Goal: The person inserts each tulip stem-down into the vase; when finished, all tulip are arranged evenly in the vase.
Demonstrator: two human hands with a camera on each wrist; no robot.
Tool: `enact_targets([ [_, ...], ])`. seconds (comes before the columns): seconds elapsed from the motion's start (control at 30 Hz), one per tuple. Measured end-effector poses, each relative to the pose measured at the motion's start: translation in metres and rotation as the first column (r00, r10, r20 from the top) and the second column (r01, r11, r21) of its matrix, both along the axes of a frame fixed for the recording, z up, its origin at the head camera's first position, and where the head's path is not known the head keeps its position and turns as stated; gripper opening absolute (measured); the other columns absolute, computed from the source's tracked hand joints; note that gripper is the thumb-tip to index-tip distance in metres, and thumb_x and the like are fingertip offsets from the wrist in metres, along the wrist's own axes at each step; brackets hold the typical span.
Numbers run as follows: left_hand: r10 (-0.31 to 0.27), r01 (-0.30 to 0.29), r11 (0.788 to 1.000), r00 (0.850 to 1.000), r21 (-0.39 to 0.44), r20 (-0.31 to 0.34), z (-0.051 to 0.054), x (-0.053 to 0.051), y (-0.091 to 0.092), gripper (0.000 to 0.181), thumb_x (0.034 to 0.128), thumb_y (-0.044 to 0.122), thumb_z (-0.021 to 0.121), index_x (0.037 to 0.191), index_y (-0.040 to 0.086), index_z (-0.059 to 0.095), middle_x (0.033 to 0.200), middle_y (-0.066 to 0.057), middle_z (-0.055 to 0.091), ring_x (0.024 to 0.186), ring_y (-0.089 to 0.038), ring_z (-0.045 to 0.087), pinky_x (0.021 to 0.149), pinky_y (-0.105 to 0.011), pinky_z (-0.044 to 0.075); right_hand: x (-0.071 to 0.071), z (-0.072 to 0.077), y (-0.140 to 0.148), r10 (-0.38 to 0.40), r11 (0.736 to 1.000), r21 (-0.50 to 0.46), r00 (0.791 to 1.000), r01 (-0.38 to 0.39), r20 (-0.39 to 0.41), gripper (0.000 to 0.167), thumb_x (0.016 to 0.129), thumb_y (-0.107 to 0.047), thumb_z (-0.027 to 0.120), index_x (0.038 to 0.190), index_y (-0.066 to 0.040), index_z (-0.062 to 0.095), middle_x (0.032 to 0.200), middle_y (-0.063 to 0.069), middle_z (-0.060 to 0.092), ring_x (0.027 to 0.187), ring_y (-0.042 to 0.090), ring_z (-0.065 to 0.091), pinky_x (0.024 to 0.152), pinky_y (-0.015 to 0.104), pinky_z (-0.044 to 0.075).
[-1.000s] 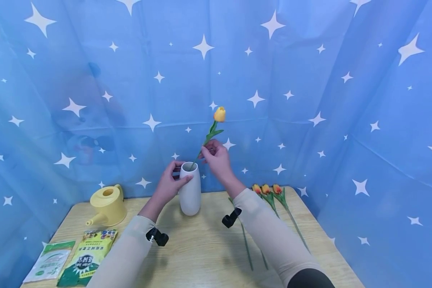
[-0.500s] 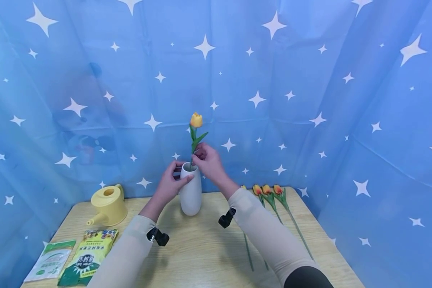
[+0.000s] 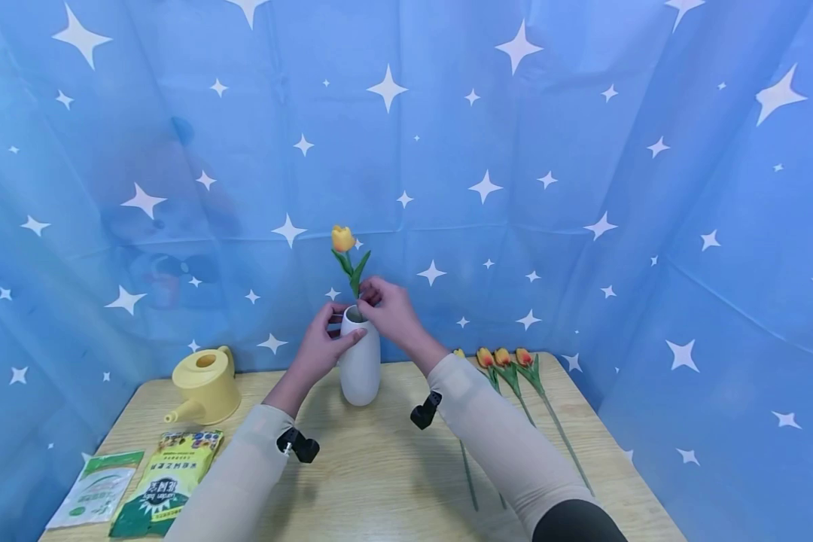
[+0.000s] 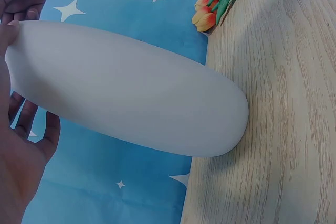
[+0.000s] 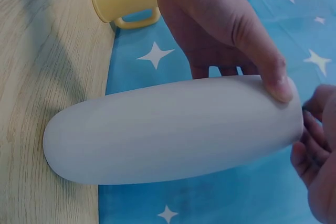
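Note:
A white vase [image 3: 360, 369] stands upright near the table's back edge. My left hand [image 3: 321, 342] grips it near the rim, thumb on the front and fingers round the far side, as the right wrist view also shows. Above the mouth, my right hand [image 3: 389, 312] pinches the stem of a yellow tulip [image 3: 342, 239] with green leaves. The tulip's lower stem goes into the vase, and its bloom leans a little to the left. In the left wrist view the vase [image 4: 126, 87] hides part of the hands, and neither wrist view shows the bloom.
Several tulips [image 3: 503, 358] lie on the table [image 3: 379, 467] at the right, partly under my right sleeve. A yellow watering can [image 3: 206, 388] stands at the back left. In front of it lie a yellow-green bag [image 3: 169, 482] and a white-green packet [image 3: 96, 489]. A starry blue curtain [image 3: 447, 150] hangs behind.
My right hand has moved left and down to the vase's mouth, lowering the tulip's stem deeper. The bloom has swung from leaning right to leaning left. My left hand stays on the vase.

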State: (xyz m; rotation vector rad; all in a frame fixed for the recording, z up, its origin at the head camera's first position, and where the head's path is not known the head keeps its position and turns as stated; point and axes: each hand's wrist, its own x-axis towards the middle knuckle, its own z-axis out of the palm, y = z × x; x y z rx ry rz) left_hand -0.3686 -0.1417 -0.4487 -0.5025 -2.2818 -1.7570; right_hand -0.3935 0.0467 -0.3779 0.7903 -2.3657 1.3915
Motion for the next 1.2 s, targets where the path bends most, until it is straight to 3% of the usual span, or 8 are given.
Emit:
enact_targets([
  [0.13, -0.011, 0.011, 1.000, 1.000, -0.001, 0.005, 0.000, -0.001, 0.000, 0.056, 0.1007, 0.043, 0.084, 0.141, 0.015, 0.057, 0.143, -0.011, 0.061, 0.136, -0.034, 0.058, 0.115, -0.059, 0.052, 0.001, 0.000, 0.001, 0.000, 1.000, 0.004, 1.000, 0.000, 0.028, 0.017, 0.103, -0.006, 0.076, 0.120, -0.003, 0.075, 0.109, 0.012, 0.077, 0.098, 0.023, 0.071, 0.087, 0.040, 0.063],
  [0.3, -0.008, 0.008, 1.000, 1.000, -0.005, 0.024, 0.000, -0.003, 0.000, 0.057, 0.1005, 0.045, 0.084, 0.138, 0.014, 0.055, 0.144, -0.012, 0.060, 0.137, -0.035, 0.057, 0.117, -0.060, 0.051, 0.004, -0.003, 0.005, -0.021, 1.000, -0.016, 0.996, 0.022, 0.084, 0.032, 0.102, -0.009, 0.079, 0.133, -0.003, 0.072, 0.122, 0.014, 0.073, 0.106, 0.026, 0.070, 0.086, 0.041, 0.063],
  [0.6, -0.005, 0.004, 1.000, 1.000, 0.008, 0.031, 0.000, -0.002, 0.000, 0.057, 0.1006, 0.043, 0.084, 0.136, 0.011, 0.054, 0.141, -0.015, 0.060, 0.136, -0.039, 0.057, 0.116, -0.062, 0.051, 0.008, -0.007, 0.014, -0.010, 0.998, -0.061, 0.993, 0.017, 0.115, 0.045, 0.103, -0.015, 0.081, 0.143, -0.002, 0.066, 0.125, 0.008, 0.070, 0.115, 0.028, 0.068, 0.094, 0.044, 0.060],
  [0.9, 0.010, -0.010, 1.000, 0.999, 0.000, 0.050, 0.000, -0.001, 0.000, 0.059, 0.1004, 0.043, 0.085, 0.139, 0.012, 0.053, 0.143, -0.015, 0.060, 0.137, -0.039, 0.057, 0.116, -0.062, 0.050, 0.021, -0.015, 0.038, -0.010, 0.987, -0.159, 0.992, 0.030, 0.126, 0.041, 0.101, -0.018, 0.084, 0.138, -0.008, 0.068, 0.131, 0.021, 0.069, 0.120, 0.035, 0.065, 0.096, 0.049, 0.057],
  [1.07, 0.019, -0.018, 1.000, 0.998, -0.013, 0.059, 0.000, 0.000, 0.000, 0.060, 0.1007, 0.042, 0.085, 0.141, 0.012, 0.052, 0.145, -0.016, 0.059, 0.139, -0.040, 0.056, 0.118, -0.063, 0.049, 0.032, -0.022, 0.054, -0.016, 0.985, -0.170, 0.993, 0.036, 0.114, 0.037, 0.102, -0.020, 0.084, 0.135, -0.011, 0.070, 0.123, 0.010, 0.071, 0.121, 0.042, 0.065, 0.094, 0.048, 0.057],
  [1.2, 0.032, -0.030, 0.999, 0.997, -0.022, 0.065, 0.000, 0.000, 0.001, 0.060, 0.1001, 0.043, 0.085, 0.141, 0.013, 0.053, 0.145, -0.015, 0.059, 0.139, -0.040, 0.056, 0.117, -0.063, 0.050, 0.045, -0.029, 0.071, -0.044, 0.986, -0.157, 0.991, 0.064, 0.128, 0.034, 0.102, -0.019, 0.084, 0.133, -0.013, 0.071, 0.119, 0.004, 0.071, 0.116, 0.034, 0.066, 0.093, 0.045, 0.058],
])
